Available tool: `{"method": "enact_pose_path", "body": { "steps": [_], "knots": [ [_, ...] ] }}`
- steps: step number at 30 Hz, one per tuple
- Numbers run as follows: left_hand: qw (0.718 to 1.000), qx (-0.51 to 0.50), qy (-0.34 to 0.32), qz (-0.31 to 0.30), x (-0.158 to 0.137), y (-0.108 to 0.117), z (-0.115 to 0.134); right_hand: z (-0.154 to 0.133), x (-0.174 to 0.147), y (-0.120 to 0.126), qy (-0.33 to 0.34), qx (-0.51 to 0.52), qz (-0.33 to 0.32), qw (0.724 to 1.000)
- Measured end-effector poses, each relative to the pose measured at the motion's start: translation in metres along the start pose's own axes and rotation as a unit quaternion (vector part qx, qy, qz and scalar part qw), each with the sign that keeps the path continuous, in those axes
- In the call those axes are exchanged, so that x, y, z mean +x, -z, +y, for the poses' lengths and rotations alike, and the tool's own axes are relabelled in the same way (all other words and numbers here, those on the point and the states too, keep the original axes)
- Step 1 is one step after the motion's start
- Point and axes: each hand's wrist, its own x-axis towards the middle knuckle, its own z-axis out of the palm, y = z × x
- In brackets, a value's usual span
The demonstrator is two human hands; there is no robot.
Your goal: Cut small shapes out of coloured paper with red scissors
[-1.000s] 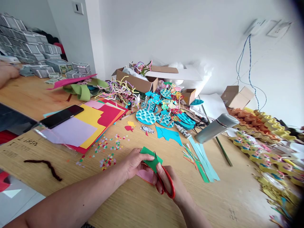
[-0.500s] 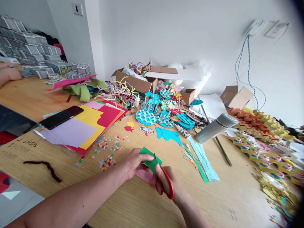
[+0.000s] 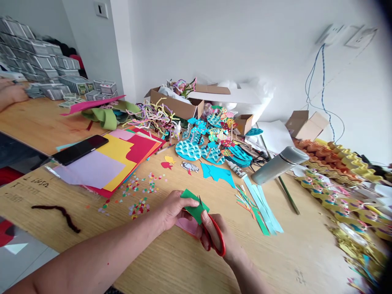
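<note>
Near the middle of the head view, my left hand (image 3: 175,210) pinches a small piece of green paper (image 3: 190,196) between thumb and fingers. My right hand (image 3: 225,232) is closed round the red handles of a pair of scissors (image 3: 221,241). The dark scissor tips show at the green paper's upper face; the rest of the blades is partly hidden. Pink paper (image 3: 187,226) lies below the green piece, between my hands. Beyond them on the table are a red paper fish (image 3: 166,165), a yellow paper fish (image 3: 169,159) and blue paper (image 3: 218,173).
Stacked coloured paper (image 3: 118,163) with a black phone (image 3: 80,149) lies left, beside scattered confetti (image 3: 139,206). A grey flask (image 3: 279,164), paper strips (image 3: 263,204) and egg-carton pieces (image 3: 337,200) are on the right. Pipe cleaners (image 3: 156,116) and boxes (image 3: 177,107) stand behind. Another person's hand (image 3: 12,93) rests far left.
The view has shifted very slightly. My hands, the green paper and the scissors stay in nearly the same position.
</note>
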Motion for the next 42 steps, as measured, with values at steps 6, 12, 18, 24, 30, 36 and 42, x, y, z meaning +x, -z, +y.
{"method": "enact_pose_path", "body": {
  "steps": [6,12,18,24,30,36,42],
  "knots": [
    [1.000,-0.001,0.006,-0.002,-0.0003,-0.0006,0.0006,-0.0002,-0.0003,0.0007,0.008,0.011,-0.003,1.000],
    [1.000,-0.017,0.004,-0.015,-0.0008,-0.0002,0.0013,0.0027,-0.0008,0.0005,0.011,0.022,-0.011,1.000],
    [1.000,0.001,0.007,-0.027,-0.0017,0.0004,0.0030,-0.0012,-0.0022,0.0013,0.000,0.023,-0.011,1.000],
    [0.999,0.012,0.010,-0.029,-0.0028,0.0005,0.0058,-0.0041,-0.0040,0.0035,0.002,0.029,-0.019,0.999],
    [0.999,0.016,0.014,-0.034,-0.0030,0.0012,0.0074,-0.0031,-0.0049,0.0044,0.008,0.035,-0.030,0.999],
    [0.999,0.023,0.019,-0.031,-0.0024,0.0021,0.0076,-0.0026,-0.0040,0.0048,0.000,0.024,-0.031,0.999],
    [0.999,0.023,0.022,-0.022,-0.0014,0.0026,0.0072,-0.0026,-0.0039,0.0050,-0.003,0.002,-0.027,1.000]
  ]
}}
